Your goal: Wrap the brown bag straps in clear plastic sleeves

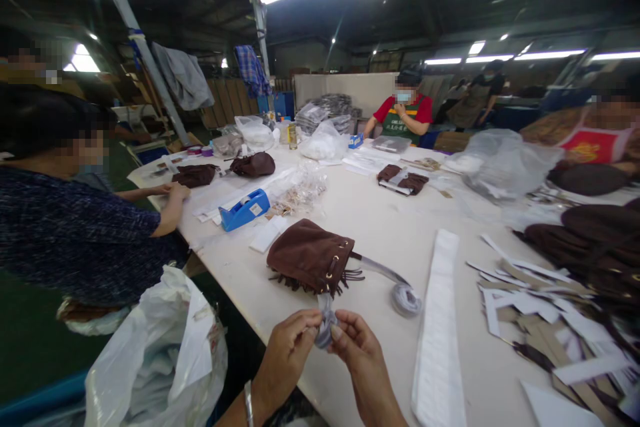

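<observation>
A brown fringed drawstring bag lies on the white table in front of me. From its near side runs a strap wrapped in greyish film, ending in a small coil. My left hand pinches the left of this coil, and my right hand grips its right side with thumb and fingers. A second wrapped strap leads from the bag's right side to another round coil, which rests on the table untouched.
A blue tape dispenser stands beyond the bag. White paper strips lie to the right, near piled card scraps. A plastic sack stands at lower left. Co-workers sit around the table, one close on the left.
</observation>
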`<state>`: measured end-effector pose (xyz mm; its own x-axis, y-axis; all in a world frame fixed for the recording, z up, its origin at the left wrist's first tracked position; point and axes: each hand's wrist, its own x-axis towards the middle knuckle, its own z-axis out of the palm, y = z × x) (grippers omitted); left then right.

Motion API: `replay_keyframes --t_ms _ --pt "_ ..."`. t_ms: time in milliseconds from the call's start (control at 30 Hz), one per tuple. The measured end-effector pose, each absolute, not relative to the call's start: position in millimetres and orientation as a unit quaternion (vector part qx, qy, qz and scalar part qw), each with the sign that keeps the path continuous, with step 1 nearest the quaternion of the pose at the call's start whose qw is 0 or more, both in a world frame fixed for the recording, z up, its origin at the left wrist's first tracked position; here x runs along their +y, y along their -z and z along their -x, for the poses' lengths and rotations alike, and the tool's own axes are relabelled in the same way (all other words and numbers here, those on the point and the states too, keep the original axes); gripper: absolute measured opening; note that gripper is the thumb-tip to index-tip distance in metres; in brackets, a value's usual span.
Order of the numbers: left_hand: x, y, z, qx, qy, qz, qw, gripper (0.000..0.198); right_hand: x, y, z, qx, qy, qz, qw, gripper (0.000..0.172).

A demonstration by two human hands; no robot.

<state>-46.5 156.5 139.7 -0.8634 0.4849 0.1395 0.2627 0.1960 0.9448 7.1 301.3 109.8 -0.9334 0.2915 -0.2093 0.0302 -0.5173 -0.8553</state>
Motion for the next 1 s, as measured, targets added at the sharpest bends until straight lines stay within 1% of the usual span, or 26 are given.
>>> replay_keyframes --t_ms 133,400,533,667,733,800,833,900,1000 --pt "153 -143 48 0.767 -0.587 -0.235 0.109 0.024 306 -110 -8 -0.473 -0.865 0.161 0.055 0.043" --pt "165 -129 58 0.727 -0.659 -0.104 0.162 0.006 301 -117 -12 -0.484 -0.857 0.167 0.055 0.047" --pt "167 -121 62 0.702 -0.682 -0.056 0.2 0.016 301 -116 -12 -0.516 -0.844 0.14 0.047 0.042" --pt "167 -120 62 0.673 -0.697 -0.041 0.246 0.027 298 -113 -9 -0.56 -0.822 0.091 0.047 0.028" --pt "165 -119 61 0.643 -0.712 -0.046 0.276 0.028 296 -114 -9 -0.593 -0.801 0.064 0.048 0.021" --pt "163 -116 60 0.597 -0.738 -0.047 0.311 0.026 295 -117 -11 -0.616 -0.785 0.041 0.05 0.021" --pt "162 -114 59 0.573 -0.752 -0.043 0.321 0.025 297 -119 -14 -0.626 -0.777 0.038 0.061 0.024" --pt "161 -110 59 0.539 -0.777 -0.036 0.325 0.025 302 -122 -20 -0.652 -0.746 0.073 0.113 0.025" --pt "161 -106 58 0.525 -0.794 -0.014 0.306 0.028 310 -125 -31 -0.718 -0.651 0.146 0.198 0.016"
